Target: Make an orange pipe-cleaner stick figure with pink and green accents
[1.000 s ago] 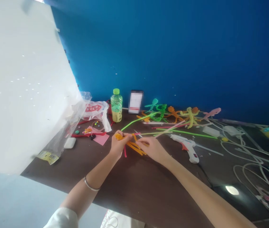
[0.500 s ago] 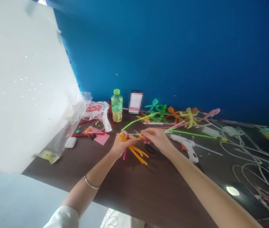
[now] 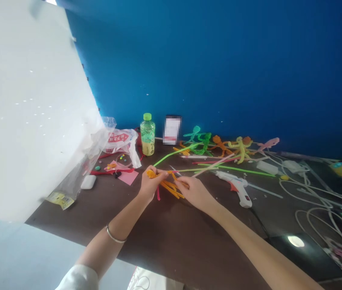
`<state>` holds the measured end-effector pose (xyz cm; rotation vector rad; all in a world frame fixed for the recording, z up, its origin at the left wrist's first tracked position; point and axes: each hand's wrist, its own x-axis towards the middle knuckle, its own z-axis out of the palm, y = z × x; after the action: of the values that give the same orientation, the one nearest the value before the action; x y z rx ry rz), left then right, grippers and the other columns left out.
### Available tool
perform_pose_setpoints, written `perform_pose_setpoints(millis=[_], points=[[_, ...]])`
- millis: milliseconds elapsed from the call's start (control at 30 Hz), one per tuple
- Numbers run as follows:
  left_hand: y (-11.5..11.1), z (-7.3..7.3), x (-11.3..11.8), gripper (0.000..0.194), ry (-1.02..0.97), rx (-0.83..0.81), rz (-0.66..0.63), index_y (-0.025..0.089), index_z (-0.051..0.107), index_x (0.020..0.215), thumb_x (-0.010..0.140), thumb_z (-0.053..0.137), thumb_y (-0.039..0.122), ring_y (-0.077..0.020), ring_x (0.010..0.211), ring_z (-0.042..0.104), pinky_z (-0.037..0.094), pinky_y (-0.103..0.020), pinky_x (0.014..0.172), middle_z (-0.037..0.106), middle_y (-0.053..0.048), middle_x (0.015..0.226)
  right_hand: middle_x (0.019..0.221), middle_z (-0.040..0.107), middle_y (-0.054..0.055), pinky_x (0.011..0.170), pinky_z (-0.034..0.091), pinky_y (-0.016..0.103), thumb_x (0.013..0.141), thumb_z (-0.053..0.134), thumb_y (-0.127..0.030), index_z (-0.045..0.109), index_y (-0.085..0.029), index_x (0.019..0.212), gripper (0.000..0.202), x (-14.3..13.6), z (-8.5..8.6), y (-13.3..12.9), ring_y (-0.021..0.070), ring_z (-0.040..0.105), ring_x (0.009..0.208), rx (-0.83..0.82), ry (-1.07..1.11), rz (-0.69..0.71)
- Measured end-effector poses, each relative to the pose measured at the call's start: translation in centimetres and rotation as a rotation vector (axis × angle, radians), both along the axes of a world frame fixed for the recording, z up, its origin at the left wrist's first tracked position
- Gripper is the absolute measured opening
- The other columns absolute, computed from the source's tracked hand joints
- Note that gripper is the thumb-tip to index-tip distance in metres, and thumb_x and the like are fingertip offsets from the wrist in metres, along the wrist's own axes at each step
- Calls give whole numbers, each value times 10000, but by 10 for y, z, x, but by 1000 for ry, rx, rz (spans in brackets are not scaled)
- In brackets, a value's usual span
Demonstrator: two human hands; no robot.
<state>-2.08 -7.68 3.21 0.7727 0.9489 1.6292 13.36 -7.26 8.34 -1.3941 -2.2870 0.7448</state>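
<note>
Pinched in my left hand (image 3: 150, 184) is a bundle of orange pipe cleaners (image 3: 170, 188), with a coiled orange knob standing out above the thumb. Its loose strands fan out to the right below my fingers. My right hand (image 3: 192, 191) is closed on one orange strand, just right of the bundle. Behind the hands lie scissors (image 3: 175, 170), partly hidden, and a light green pipe cleaner (image 3: 171, 154). A short pink piece (image 3: 158, 193) shows under my left hand.
Several pipe-cleaner figures (image 3: 240, 148) line the wall at the back. A glue gun (image 3: 235, 187) lies to the right, near tangled white cables (image 3: 297, 193). On the left are a green-capped bottle (image 3: 147, 135), a plastic bag (image 3: 121, 139), pink paper (image 3: 128, 177) and a white case (image 3: 88, 182).
My right hand has moved down and slightly left, pulling the orange strand lower. The scissors' dark handle is now covered. My left hand has shifted slightly left.
</note>
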Motion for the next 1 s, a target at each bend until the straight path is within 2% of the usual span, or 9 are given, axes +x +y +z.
perform_pose_setpoints(millis=[100, 167, 233, 400, 567, 733, 833, 900, 1000], points=[[-1, 2, 1, 405, 71, 9, -8, 186, 333, 623, 562, 732, 214, -127, 621, 607, 449, -273, 661, 651, -7, 659, 659, 560, 36, 540, 314, 250, 839, 409, -229, 594, -169, 670, 257, 4, 7, 0, 133, 484, 579, 337, -236, 106], [-2, 4, 1, 405, 98, 19, -33, 187, 329, 619, 565, 730, 213, -134, 624, 614, 458, -284, 667, 655, -14, 657, 774, 597, 79, 601, 349, 267, 849, 412, -237, 607, -163, 715, 248, 6, 10, 5, 171, 530, 695, 494, -234, 191], [-2, 5, 1, 406, 109, 29, -65, 187, 326, 620, 570, 728, 208, -136, 627, 617, 464, -288, 668, 658, -19, 664, 824, 617, 85, 642, 373, 271, 863, 398, -251, 607, -167, 761, 248, 7, 11, 11, 185, 549, 763, 516, -138, 220], [-3, 7, 1, 393, 128, 52, -104, 184, 334, 627, 582, 724, 203, -136, 625, 616, 464, -284, 654, 655, -18, 657, 699, 645, 11, 576, 392, 242, 852, 418, -300, 595, -196, 736, 236, 9, 11, 26, 140, 566, 615, 223, 102, 88], [-5, 10, 1, 380, 120, 49, -173, 180, 343, 639, 597, 721, 190, -137, 638, 611, 454, -274, 641, 650, -14, 671, 624, 647, 13, 581, 417, 251, 799, 501, -370, 604, -183, 666, 251, 8, 16, 31, 143, 580, 582, -20, 334, -29], [-5, 11, 1, 412, -63, 31, -260, 184, 318, 634, 588, 726, 171, -95, 586, 571, 433, -248, 653, 588, 39, 592, 557, 568, -14, 454, 390, 179, 704, 642, -360, 572, -163, 649, 216, 3, 6, 30, 75, 521, 481, -664, 813, -238], [-4, 8, 0, 403, -149, 11, -273, 184, 319, 631, 595, 721, 177, -77, 573, 551, 428, -234, 666, 557, 57, 578, 516, 513, -38, 358, 293, 142, 697, 650, -281, 564, -154, 650, 160, -3, -7, 25, 32, 432, 397, -941, 903, -364], [-3, 6, 0, 397, -174, 20, -241, 185, 324, 631, 594, 719, 177, -76, 582, 550, 430, -237, 683, 550, 60, 572, 490, 477, -47, 348, 265, 148, 715, 619, -278, 577, -146, 662, 148, -6, -14, 20, 30, 397, 376, -979, 860, -392], [-1, 4, 0, 395, -137, 26, -170, 187, 331, 635, 585, 723, 184, -95, 608, 570, 438, -258, 698, 577, 46, 588, 435, 391, -69, 354, 217, 174, 737, 572, -333, 572, -144, 646, 210, -9, -19, 10, 39, 325, 351, -879, 732, -329]])
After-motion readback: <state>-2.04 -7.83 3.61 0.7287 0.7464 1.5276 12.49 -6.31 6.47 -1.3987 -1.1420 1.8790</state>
